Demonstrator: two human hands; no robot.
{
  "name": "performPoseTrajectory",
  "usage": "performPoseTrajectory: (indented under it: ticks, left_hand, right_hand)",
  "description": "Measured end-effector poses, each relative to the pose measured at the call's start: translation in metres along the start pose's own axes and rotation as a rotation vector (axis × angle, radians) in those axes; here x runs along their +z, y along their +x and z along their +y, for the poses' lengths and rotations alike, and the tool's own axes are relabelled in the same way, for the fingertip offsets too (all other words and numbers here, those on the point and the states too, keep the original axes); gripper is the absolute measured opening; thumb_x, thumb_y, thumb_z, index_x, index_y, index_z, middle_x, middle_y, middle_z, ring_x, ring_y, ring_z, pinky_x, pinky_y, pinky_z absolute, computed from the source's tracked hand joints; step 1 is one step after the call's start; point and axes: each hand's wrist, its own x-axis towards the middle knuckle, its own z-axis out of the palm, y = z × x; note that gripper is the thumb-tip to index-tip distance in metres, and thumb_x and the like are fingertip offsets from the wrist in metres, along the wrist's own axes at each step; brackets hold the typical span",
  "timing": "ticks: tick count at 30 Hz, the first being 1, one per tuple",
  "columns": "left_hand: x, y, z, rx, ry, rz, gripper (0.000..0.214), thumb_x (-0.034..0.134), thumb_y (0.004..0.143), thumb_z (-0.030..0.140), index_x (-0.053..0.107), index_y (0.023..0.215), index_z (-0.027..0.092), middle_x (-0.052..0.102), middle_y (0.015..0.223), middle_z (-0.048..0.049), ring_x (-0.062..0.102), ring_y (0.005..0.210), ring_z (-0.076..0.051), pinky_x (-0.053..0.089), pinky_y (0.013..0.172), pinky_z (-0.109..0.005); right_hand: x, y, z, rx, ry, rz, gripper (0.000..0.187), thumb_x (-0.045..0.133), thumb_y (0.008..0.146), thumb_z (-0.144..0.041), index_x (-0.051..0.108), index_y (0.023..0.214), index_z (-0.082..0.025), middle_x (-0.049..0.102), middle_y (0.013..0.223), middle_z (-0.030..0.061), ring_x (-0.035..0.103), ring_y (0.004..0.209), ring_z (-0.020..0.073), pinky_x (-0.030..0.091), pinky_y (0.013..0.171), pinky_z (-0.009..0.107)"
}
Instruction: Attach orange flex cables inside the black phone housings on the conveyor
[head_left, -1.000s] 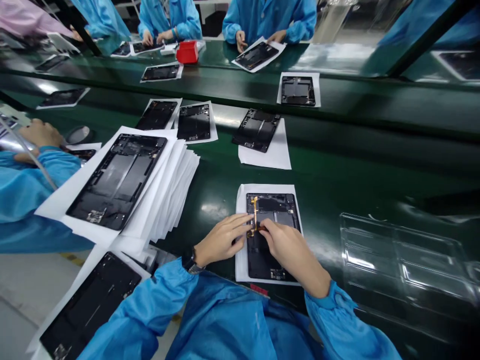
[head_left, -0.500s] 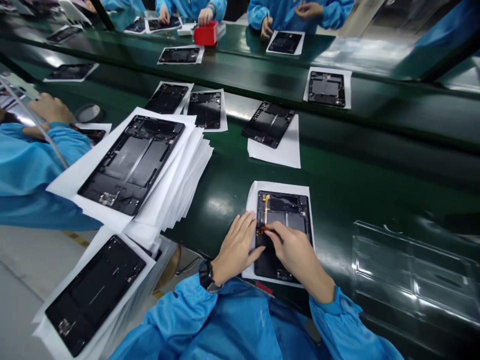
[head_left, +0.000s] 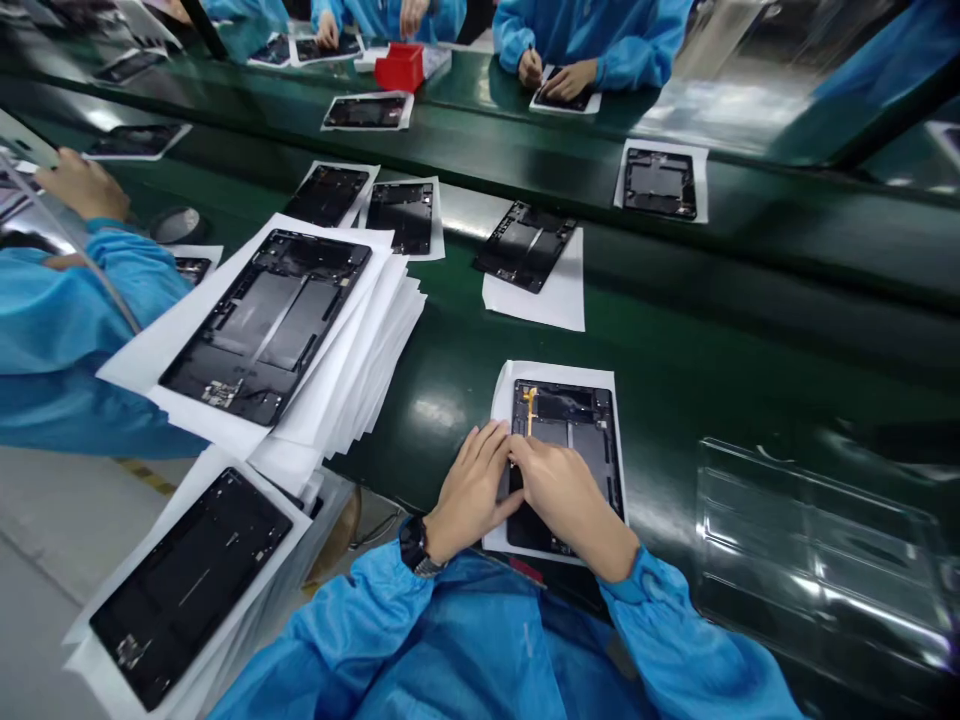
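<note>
Black rectangular tablet back-frame [head_left: 574, 440], matte with grey panels inside, lies flat on a white paper sheet [head_left: 504, 392] at the near edge of the glossy dark-green conveyor belt [head_left: 675, 330]. A thin orange-gold flex ribbon [head_left: 530, 402] runs along the frame's far-left part. Left hand [head_left: 471, 490] rests flat, fingers extended and loosely together, on the frame's left edge and the paper; it grips nothing. Right hand [head_left: 559, 492] lies palm-down over the frame's middle, fingertips pressed at the near end of the ribbon, touching the left fingertips; whether it pinches anything, cannot tell. Both arms in blue smooth-fabric sleeves; dark wristwatch [head_left: 414, 550] on the left wrist. To the left: a fanned stack of white sheets [head_left: 352, 370] topped by another black frame [head_left: 266, 325], and a nearer stack with a frame [head_left: 187, 580]. To the right: a clear, ribbed plastic tray [head_left: 817, 550], reflective. Farther on the belt, more frames on paper [head_left: 525, 250]. A red box [head_left: 397, 68] sits far off, beside co-workers' hands in blue sleeves.
</note>
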Motion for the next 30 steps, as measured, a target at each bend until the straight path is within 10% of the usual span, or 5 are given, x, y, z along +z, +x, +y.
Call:
performPoseTrajectory:
  ticks: [14,20,30]
  left_hand:
    - [-0.016,0.003,-0.003,0.015,-0.071,-0.021,0.061,0.065,0.087,0.039,0.04,0.138,0.015,0.04,0.147,-0.0162,0.033,0.14,-0.029,0.031,0.115,-0.049]
    - [-0.038,0.107,0.0,-0.005,0.184,-0.046,0.033,0.054,0.094,0.029,0.052,0.123,0.013,0.052,0.129,-0.0151,0.044,0.126,-0.03,0.04,0.103,-0.045]
    - [-0.016,0.203,0.0,0.168,0.362,-0.33,0.008,0.056,0.084,0.008,0.059,0.089,0.013,0.062,0.102,-0.0136,0.061,0.097,-0.025,0.05,0.079,-0.034]
  right_hand:
    - [0.011,-0.01,0.002,0.06,0.101,0.1,0.019,0.044,0.092,-0.008,0.06,0.1,-0.017,0.069,0.088,0.0061,0.066,0.075,0.0203,0.043,0.062,0.028]
    - [0.017,-0.059,0.013,0.455,0.792,0.72,0.018,0.058,0.092,-0.035,0.065,0.102,-0.021,0.071,0.101,0.0067,0.068,0.092,0.0211,0.051,0.086,0.033]
    - [0.07,-0.128,0.019,0.893,1.31,0.955,0.042,0.074,0.07,-0.055,0.066,0.088,-0.018,0.071,0.072,0.0066,0.065,0.057,0.0231,0.056,0.054,0.033]
